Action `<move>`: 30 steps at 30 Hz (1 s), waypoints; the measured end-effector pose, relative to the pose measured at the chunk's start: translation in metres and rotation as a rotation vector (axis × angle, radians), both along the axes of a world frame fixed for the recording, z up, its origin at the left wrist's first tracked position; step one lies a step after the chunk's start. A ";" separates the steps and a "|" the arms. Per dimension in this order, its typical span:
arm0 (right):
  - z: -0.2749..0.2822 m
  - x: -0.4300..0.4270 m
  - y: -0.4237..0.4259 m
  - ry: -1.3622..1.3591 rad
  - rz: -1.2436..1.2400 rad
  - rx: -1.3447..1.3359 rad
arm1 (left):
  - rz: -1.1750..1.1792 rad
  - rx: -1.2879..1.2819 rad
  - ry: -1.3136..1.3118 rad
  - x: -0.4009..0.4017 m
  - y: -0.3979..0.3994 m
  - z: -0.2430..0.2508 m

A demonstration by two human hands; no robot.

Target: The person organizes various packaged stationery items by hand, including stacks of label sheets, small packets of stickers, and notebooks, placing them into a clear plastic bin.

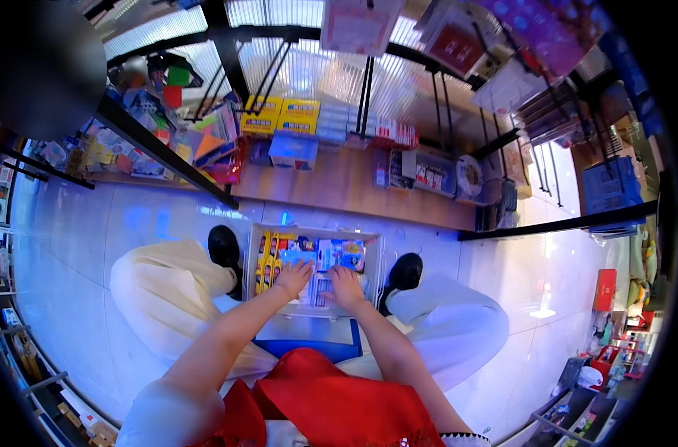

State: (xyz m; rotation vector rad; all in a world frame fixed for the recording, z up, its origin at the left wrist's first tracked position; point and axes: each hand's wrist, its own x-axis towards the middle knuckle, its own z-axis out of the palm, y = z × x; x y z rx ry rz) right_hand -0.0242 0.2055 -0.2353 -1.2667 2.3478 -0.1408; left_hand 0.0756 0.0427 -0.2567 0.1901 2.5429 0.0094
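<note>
Between my feet a white plastic bin (379,262) stands on the floor, filled with small packaged goods. My left hand (295,279) reaches into its middle, palm down, with fingertips on a light-blue packet (297,255). Over the right half is my right hand (345,286), its thumb apart from the fingers, by a pack with a striped face (321,289). Neither hand visibly grips an item. Yellow-and-black packs (268,262) stand in rows along the bin's left side. A blue-and-white blister pack (347,254) lies in the far right part.
A low wooden shelf (327,184) runs beyond the bin, bearing yellow boxes (281,115), a blue-white box (293,151) and a clear container (435,176). Black hooks (367,95) jut above it. A slanting black post (165,151) stands left. Beneath me is a blue stool (311,347).
</note>
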 end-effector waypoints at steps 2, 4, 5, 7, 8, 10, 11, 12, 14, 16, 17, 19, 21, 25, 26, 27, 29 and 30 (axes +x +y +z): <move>0.028 -0.020 -0.014 -0.187 -0.008 -0.334 | 0.006 0.070 0.028 -0.014 -0.025 0.024; 0.080 -0.035 -0.041 -0.145 -0.009 -0.520 | 0.122 0.173 -0.067 -0.038 -0.052 0.079; 0.114 -0.043 -0.059 -0.123 -0.007 -0.698 | 0.129 0.159 -0.047 -0.048 -0.068 0.112; 0.200 -0.059 -0.089 -0.018 -0.019 -1.124 | 0.186 0.145 -0.053 -0.063 -0.097 0.168; 0.233 -0.077 -0.100 0.057 -0.046 -1.207 | 0.171 0.203 0.108 -0.065 -0.107 0.198; 0.290 -0.122 -0.125 0.134 -0.166 -1.319 | 0.146 0.253 0.284 -0.061 -0.114 0.245; 0.316 -0.138 -0.141 0.031 -0.337 -1.226 | 0.154 0.359 0.458 -0.056 -0.117 0.264; 0.329 -0.164 -0.155 0.170 -0.323 -1.307 | 0.135 0.478 0.638 -0.060 -0.117 0.274; 0.336 -0.218 -0.185 0.252 -0.356 -1.420 | 0.134 0.527 0.692 -0.061 -0.113 0.274; 0.347 -0.252 -0.216 0.188 -0.395 -1.454 | 0.098 0.387 0.645 -0.052 -0.116 0.266; 0.354 -0.258 -0.229 0.114 -0.380 -1.472 | 0.113 0.391 0.643 -0.047 -0.117 0.267; 0.358 -0.275 -0.233 0.068 -0.366 -1.480 | -0.021 0.363 0.569 -0.052 -0.120 0.263; 0.359 -0.279 -0.236 -0.399 -0.413 -1.494 | -0.044 0.339 0.608 -0.053 -0.125 0.256; 0.357 -0.276 -0.239 -0.739 -0.258 -1.491 | -0.090 0.232 0.638 -0.052 -0.134 0.251; 0.357 -0.278 -0.240 -0.784 -0.294 -1.547 | -0.089 0.233 0.641 -0.053 -0.134 0.252; 0.361 -0.273 -0.237 -0.788 -0.294 -1.543 | -0.098 0.248 0.650 -0.051 -0.134 0.254; 0.374 -0.257 -0.229 -0.759 -0.324 -1.444 | -0.104 0.263 0.652 -0.048 -0.133 0.254; 0.377 -0.258 -0.226 -0.661 -0.260 -1.401 | -0.104 0.264 0.640 -0.048 -0.132 0.255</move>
